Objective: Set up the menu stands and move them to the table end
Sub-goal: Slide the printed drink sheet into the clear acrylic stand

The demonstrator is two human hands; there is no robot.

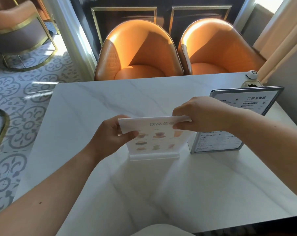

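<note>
A clear acrylic menu stand [154, 142] with a white drinks menu stands upright on its base in the middle of the white marble table [93, 103]. My left hand [110, 136] grips its upper left edge. My right hand [202, 114] pinches its upper right corner. To the right, a grey-framed menu stand [246, 103] with black text stands upright, partly hidden behind my right forearm.
Two orange armchairs [141, 53] sit across the table's far edge. A small white call button [251, 74] and a small pot [251, 85] rest at the far right corner, by a curtain and wall. Patterned tile floor lies to the left.
</note>
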